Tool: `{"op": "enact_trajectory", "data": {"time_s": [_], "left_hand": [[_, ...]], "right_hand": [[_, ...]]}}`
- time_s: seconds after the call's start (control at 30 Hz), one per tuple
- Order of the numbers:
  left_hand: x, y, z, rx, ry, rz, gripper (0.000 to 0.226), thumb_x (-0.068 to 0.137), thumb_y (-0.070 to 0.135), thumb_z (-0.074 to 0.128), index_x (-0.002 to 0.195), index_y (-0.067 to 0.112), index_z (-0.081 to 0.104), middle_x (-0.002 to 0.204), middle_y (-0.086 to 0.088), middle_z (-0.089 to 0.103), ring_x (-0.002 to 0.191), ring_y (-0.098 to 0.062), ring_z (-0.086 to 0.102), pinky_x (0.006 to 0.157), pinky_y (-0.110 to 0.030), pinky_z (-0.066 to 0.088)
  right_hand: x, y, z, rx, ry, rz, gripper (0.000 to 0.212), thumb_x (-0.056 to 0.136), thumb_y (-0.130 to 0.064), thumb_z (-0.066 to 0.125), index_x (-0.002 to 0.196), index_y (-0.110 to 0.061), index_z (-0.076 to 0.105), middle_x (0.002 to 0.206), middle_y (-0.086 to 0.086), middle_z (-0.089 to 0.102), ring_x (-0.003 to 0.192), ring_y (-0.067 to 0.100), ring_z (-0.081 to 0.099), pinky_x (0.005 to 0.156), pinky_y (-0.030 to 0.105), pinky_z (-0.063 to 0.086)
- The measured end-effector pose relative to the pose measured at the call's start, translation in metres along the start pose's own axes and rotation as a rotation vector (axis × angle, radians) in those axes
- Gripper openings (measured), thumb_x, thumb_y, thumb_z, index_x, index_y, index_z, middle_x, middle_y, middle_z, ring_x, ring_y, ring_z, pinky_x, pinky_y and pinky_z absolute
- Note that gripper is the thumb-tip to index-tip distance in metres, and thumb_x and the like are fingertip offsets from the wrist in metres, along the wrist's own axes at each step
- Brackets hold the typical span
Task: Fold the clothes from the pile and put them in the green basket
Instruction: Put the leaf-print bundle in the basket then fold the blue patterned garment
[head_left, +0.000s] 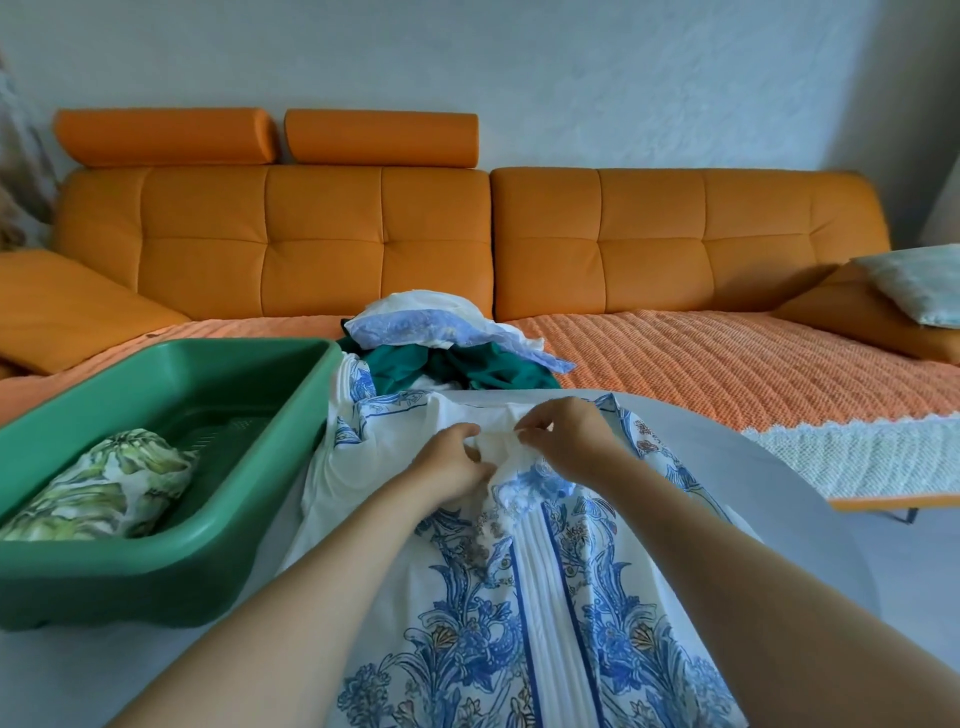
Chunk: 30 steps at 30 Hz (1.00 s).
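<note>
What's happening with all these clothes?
A person is folding laundry. The left hand and the right hand both pinch bunched fabric near the top of a blue-and-white garment spread on the pale table. One folded leafy-print piece already lies in the green basket at the left. A pile of more clothes waits behind the garment, in front of the orange sofa.

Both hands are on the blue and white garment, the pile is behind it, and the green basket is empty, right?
Not quite. The head view shows the basket is not empty: a folded leaf-print cloth lies in it. The left hand and right hand are on the garment, with the pile behind it.
</note>
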<state>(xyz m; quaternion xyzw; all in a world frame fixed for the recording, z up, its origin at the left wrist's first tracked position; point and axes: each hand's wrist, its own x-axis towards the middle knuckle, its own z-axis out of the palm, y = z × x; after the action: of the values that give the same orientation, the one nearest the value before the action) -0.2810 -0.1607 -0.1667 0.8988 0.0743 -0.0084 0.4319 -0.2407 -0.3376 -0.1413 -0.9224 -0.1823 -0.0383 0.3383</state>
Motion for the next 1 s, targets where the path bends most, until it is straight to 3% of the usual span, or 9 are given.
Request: {"op": "enact_trajectory", "data": {"time_s": [0.1,0.17,0.3,0.5,0.57,0.63,0.73,0.9,1.0], "left_hand": [[0.000,0.010,-0.009,-0.104,0.123,0.098,0.005,0.094,0.026,0.067,0.097,0.023,0.065,0.092,-0.003,0.064,0.083,-0.021,0.060,0.074,-0.031,0.045],[0.001,0.014,-0.019,-0.160,0.234,0.166,0.020,0.093,0.030,0.067,0.078,0.024,0.055,0.073,0.004,0.053,0.066,-0.016,0.049,0.066,-0.030,0.037],[-0.006,0.025,-0.027,-0.046,0.393,0.299,0.026,0.096,0.034,0.061,0.078,0.016,0.055,0.084,0.000,0.052,0.073,-0.015,0.048,0.062,-0.027,0.034],[-0.022,0.043,-0.025,0.140,0.291,0.437,0.016,0.104,0.039,0.045,0.096,0.025,0.048,0.077,0.001,0.057,0.067,-0.019,0.053,0.059,-0.032,0.035],[-0.027,0.048,-0.032,0.248,0.125,0.397,0.021,0.101,0.045,0.050,0.112,0.027,0.048,0.105,0.001,0.061,0.084,-0.016,0.054,0.068,-0.030,0.038],[-0.032,0.051,-0.041,0.324,-0.103,0.237,0.054,0.094,0.044,0.058,0.140,0.028,0.035,0.142,0.000,0.046,0.104,-0.014,0.053,0.079,-0.033,0.042],[-0.036,0.044,-0.050,0.646,-0.224,0.159,0.073,0.088,0.018,0.064,0.151,0.023,0.028,0.148,-0.005,0.043,0.103,-0.017,0.057,0.067,-0.027,0.046],[-0.037,0.029,-0.051,0.819,0.069,0.247,0.034,0.083,-0.001,0.054,0.092,0.031,0.055,0.098,0.002,0.056,0.086,-0.021,0.051,0.061,-0.029,0.033],[-0.026,0.030,-0.051,0.782,0.496,0.372,0.030,0.077,-0.006,0.055,0.084,0.024,0.054,0.082,0.005,0.051,0.080,-0.028,0.060,0.056,-0.029,0.028]], "right_hand": [[-0.004,0.006,-0.013,0.080,0.093,-0.001,0.011,0.098,-0.019,0.061,0.096,-0.020,0.073,0.080,-0.004,0.066,0.044,0.001,0.045,0.044,0.017,0.035],[-0.007,0.012,-0.020,0.061,0.108,0.017,0.012,0.098,-0.018,0.059,0.097,-0.020,0.070,0.080,-0.001,0.066,0.055,0.011,0.053,0.051,0.024,0.041],[-0.014,0.017,-0.029,-0.057,0.009,-0.021,0.013,0.101,-0.020,0.053,0.103,-0.019,0.066,0.070,-0.007,0.056,0.057,0.008,0.049,0.051,0.023,0.032],[-0.022,0.008,-0.023,-0.324,-0.065,-0.165,0.019,0.086,-0.034,0.063,0.083,-0.014,0.063,0.082,0.003,0.060,0.084,0.023,0.054,0.069,0.033,0.041],[-0.023,0.006,-0.021,-0.351,-0.034,-0.205,0.022,0.085,-0.030,0.063,0.077,-0.009,0.059,0.082,0.008,0.059,0.087,0.026,0.050,0.071,0.037,0.039],[-0.022,0.007,-0.023,-0.326,-0.026,-0.189,0.021,0.085,-0.025,0.065,0.075,-0.007,0.058,0.079,0.010,0.061,0.082,0.030,0.056,0.067,0.038,0.044],[-0.022,0.010,-0.029,-0.437,-0.202,-0.149,0.023,0.089,-0.025,0.068,0.074,-0.014,0.054,0.075,0.001,0.054,0.071,0.022,0.055,0.061,0.032,0.043],[-0.019,0.010,-0.022,-0.620,-0.338,-0.024,0.010,0.089,-0.021,0.066,0.088,-0.013,0.059,0.077,-0.004,0.055,0.070,0.015,0.056,0.056,0.023,0.043],[-0.010,0.003,-0.022,-0.278,-0.170,0.188,0.013,0.096,-0.009,0.053,0.089,-0.002,0.062,0.068,0.007,0.068,0.051,0.016,0.067,0.056,0.034,0.061]]}}
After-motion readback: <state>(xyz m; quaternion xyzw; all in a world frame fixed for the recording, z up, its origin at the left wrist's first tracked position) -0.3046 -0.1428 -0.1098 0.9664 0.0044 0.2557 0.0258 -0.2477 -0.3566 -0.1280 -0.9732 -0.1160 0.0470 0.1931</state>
